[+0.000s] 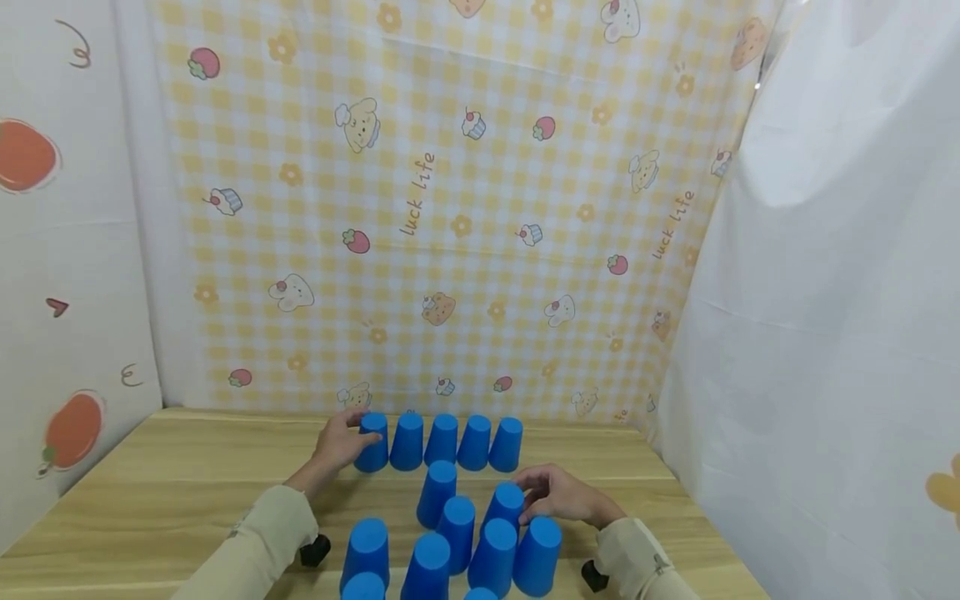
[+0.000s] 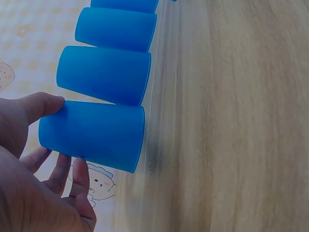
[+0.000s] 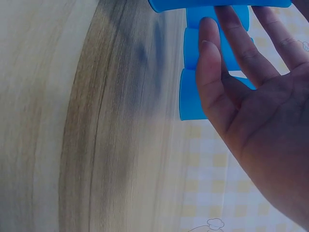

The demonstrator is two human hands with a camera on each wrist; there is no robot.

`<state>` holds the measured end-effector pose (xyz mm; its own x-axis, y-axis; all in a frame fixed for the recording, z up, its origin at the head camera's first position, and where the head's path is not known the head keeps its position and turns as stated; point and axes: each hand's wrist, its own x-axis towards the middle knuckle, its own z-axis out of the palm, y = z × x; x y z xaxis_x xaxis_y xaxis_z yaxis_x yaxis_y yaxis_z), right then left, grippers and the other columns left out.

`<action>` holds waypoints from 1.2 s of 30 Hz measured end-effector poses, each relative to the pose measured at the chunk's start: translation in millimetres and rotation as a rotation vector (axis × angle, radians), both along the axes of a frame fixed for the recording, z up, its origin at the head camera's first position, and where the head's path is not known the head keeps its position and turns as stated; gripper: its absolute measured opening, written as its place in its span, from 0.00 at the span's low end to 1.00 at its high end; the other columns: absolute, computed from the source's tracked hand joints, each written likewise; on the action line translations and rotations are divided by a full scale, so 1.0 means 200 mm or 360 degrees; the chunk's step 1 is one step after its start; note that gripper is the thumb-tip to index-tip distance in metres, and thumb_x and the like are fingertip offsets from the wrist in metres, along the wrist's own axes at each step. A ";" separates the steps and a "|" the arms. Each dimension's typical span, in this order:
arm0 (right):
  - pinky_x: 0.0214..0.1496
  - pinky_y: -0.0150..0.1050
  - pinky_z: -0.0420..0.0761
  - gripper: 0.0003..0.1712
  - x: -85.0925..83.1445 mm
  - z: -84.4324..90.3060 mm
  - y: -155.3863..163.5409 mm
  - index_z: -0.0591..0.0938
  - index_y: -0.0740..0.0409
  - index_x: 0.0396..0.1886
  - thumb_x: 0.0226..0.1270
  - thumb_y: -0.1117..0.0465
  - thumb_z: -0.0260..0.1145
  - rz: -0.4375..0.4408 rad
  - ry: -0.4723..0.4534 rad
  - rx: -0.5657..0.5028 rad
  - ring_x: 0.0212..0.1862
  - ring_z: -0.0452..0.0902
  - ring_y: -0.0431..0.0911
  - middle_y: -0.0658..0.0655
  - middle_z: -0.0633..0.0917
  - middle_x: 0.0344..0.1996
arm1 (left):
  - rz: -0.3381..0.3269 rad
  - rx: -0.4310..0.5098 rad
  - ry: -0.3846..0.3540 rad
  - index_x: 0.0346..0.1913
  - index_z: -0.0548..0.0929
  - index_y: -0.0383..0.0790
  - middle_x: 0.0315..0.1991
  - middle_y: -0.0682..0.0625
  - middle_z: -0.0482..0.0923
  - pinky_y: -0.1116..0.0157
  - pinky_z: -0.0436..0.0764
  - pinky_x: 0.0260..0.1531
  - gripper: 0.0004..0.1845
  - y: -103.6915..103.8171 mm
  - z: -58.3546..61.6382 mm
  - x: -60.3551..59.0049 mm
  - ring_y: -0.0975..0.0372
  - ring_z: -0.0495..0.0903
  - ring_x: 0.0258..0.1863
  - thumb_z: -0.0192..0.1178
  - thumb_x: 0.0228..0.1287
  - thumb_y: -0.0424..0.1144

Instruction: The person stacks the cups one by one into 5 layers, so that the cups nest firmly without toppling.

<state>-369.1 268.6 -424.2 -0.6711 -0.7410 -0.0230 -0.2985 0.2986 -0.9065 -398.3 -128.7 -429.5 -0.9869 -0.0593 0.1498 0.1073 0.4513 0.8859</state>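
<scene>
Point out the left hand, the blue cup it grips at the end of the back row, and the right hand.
left hand [image 1: 341, 446], head view, back of the hand.
end cup of the back row [image 2: 94, 135], left wrist view, middle of its side wall.
right hand [image 1: 558, 493], head view, back of the hand.

Head view high, wrist views close
</scene>
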 end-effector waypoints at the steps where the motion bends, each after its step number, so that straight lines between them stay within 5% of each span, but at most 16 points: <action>1: 0.52 0.43 0.82 0.20 0.00 0.00 0.00 0.80 0.65 0.57 0.65 0.70 0.68 -0.0001 0.0001 0.0002 0.47 0.85 0.49 0.56 0.87 0.48 | -0.0002 0.0003 0.0000 0.69 0.67 0.29 0.64 0.26 0.67 0.36 0.70 0.57 0.31 0.00 0.00 0.00 0.33 0.66 0.64 0.63 0.65 0.33; 14: 0.51 0.43 0.83 0.23 0.02 0.02 -0.02 0.78 0.67 0.59 0.63 0.71 0.68 0.0010 -0.0023 -0.0009 0.47 0.84 0.49 0.61 0.86 0.49 | -0.0033 0.0008 0.0039 0.68 0.66 0.27 0.64 0.25 0.68 0.37 0.72 0.56 0.32 -0.04 -0.04 0.01 0.33 0.68 0.63 0.63 0.63 0.31; 36: 0.52 0.46 0.82 0.24 0.01 -0.01 -0.02 0.78 0.63 0.61 0.64 0.70 0.68 0.0027 -0.0029 -0.0010 0.48 0.85 0.50 0.58 0.86 0.50 | 0.0043 0.0000 -0.0032 0.66 0.66 0.27 0.65 0.22 0.61 0.37 0.71 0.56 0.31 -0.05 -0.05 0.12 0.30 0.63 0.63 0.64 0.62 0.34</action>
<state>-366.6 264.8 -425.3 -0.6582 -0.7522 -0.0305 -0.2867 0.2879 -0.9137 -374.0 -139.3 -438.9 -0.9878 -0.0863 0.1299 0.0771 0.4537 0.8878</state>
